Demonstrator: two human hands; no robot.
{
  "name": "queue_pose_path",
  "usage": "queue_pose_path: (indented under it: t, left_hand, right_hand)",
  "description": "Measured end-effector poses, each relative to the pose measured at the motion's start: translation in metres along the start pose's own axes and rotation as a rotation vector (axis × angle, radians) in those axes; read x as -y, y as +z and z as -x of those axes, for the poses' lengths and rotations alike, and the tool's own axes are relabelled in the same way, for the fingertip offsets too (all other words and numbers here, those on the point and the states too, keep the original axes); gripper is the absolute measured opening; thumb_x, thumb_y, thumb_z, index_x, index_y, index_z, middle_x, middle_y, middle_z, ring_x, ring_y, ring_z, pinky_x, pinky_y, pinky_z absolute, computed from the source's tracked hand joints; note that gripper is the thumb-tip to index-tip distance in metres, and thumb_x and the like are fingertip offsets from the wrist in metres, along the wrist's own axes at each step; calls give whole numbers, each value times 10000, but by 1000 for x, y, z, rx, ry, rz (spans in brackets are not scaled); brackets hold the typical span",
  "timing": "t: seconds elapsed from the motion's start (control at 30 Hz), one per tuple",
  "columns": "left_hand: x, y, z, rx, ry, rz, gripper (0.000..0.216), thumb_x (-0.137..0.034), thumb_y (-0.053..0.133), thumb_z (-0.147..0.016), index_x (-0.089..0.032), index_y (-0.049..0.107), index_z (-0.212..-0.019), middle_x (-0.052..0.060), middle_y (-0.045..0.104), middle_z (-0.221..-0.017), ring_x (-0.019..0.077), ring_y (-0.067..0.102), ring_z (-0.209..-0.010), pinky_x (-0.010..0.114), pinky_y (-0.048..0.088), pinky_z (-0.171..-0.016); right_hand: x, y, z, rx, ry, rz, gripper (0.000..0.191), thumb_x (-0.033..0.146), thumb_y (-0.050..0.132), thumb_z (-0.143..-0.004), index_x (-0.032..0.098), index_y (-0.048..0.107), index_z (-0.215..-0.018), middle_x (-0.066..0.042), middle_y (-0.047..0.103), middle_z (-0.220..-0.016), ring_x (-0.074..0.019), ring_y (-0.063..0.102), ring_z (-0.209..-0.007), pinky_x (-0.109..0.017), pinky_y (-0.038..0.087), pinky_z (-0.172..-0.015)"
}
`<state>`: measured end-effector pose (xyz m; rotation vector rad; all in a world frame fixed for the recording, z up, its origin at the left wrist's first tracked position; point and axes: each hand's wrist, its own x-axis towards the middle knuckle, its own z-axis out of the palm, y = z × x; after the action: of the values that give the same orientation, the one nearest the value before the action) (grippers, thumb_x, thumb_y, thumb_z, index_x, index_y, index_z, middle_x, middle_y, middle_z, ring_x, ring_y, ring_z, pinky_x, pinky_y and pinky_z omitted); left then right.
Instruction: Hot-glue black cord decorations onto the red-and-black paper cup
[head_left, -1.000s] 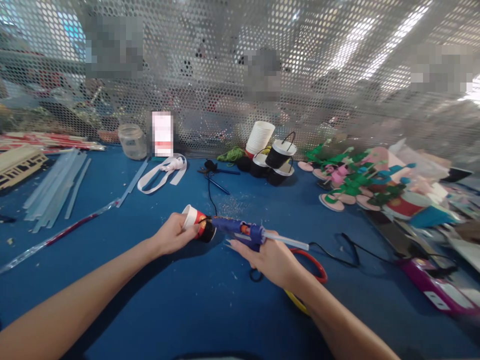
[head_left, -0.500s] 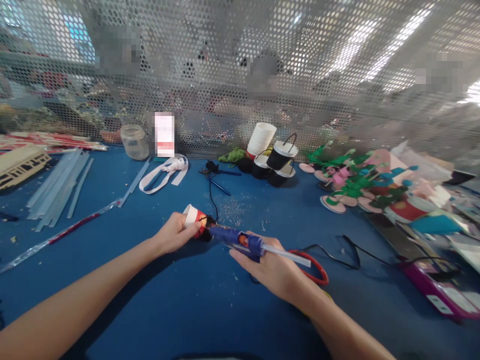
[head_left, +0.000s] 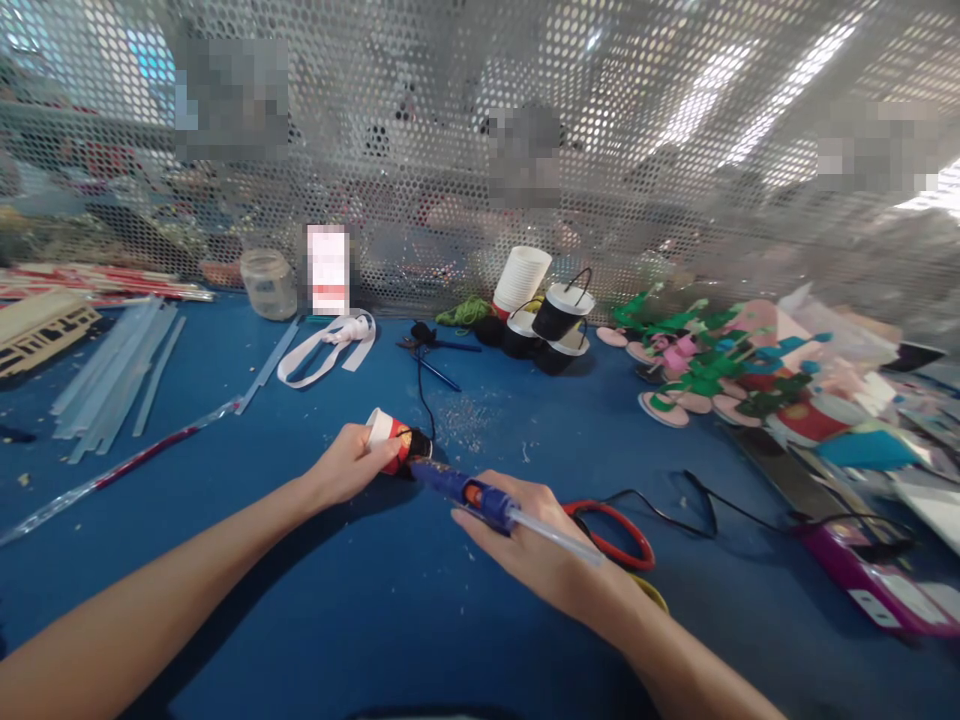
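Note:
My left hand (head_left: 351, 462) is closed round a small paper cup (head_left: 384, 440), white at the rim and red on its side, lying tilted over the blue tabletop. Black cord (head_left: 427, 395) covers the cup's base end and trails up to a small black bundle farther back. In my right hand (head_left: 532, 530) is a blue hot glue gun (head_left: 465, 488), with a clear glue stick (head_left: 555, 535) jutting out of its rear. The gun's nozzle is close to the cord-covered end; whether it touches cannot be made out.
Behind stand a stack of white cups (head_left: 521, 278) and several black-wrapped cups (head_left: 562, 308). A glass jar (head_left: 268, 285) and white ribbon (head_left: 326, 350) are at back left, glue sticks (head_left: 120, 375) at left. Red-handled scissors (head_left: 619, 540) lie by my right wrist; green crafts (head_left: 705, 370) crowd the right.
My right hand has brought the glue gun slightly left and down, its rear end swinging lower. My left hand stays in place on the cup.

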<state>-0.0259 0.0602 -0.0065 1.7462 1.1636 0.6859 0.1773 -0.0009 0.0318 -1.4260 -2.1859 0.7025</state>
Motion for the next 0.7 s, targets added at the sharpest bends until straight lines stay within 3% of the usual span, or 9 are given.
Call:
queue_pose_path:
  t: [0.13,0.27,0.33,0.47,0.63,0.7]
  left_hand:
    - [0,0,0,-3,-1,-2,336,-386,384,-732,-171,291,-492,-57,242,-489,53,212,-457,198,157,-422]
    - [2,1,1,-13,-14,13,327,-383,392,-717,-178,288,-486,-60,243,-468,52,213,-437,204,156,-417]
    - [3,2,1,-20,-21,4,326,-376,391,-717,-181,280,-481,-61,241,-460,52,218,-430,206,158,-416]
    - [0,2,3,-52,-2,-56,314,-343,384,-719,-184,267,-475,-62,232,-457,51,219,-423,206,162,-411]
    - [-5,1,5,-64,111,-140,313,-306,375,-726,-182,264,-462,-64,234,-451,50,224,-415,198,178,-405]
    - [-6,1,6,-84,184,-186,306,-287,376,-732,-176,276,-464,-58,262,-462,52,248,-427,194,197,-417]
  right_hand:
    - [-3,0,-1,-16,29,-65,162,297,505,-730,191,507,-608,13,523,-543,-98,457,-460,-215,372,-449]
    - [-11,-6,-5,-23,290,-312,225,397,527,-704,183,532,-635,30,468,-413,-93,389,-332,-226,333,-336]
    - [-17,-13,-10,-17,368,-432,263,421,537,-690,160,554,-659,32,466,-400,-97,414,-344,-228,362,-356]
    - [-39,-30,-24,-220,380,-529,332,425,615,-614,127,600,-760,-19,597,-626,-122,527,-534,-244,422,-491]
    - [-76,-33,-52,-363,505,-551,337,451,648,-546,136,534,-579,25,496,-479,-73,428,-403,-216,349,-396]
    - [-87,-29,-63,-349,521,-483,337,466,623,-573,145,522,-569,21,498,-468,-71,430,-388,-213,355,-392]
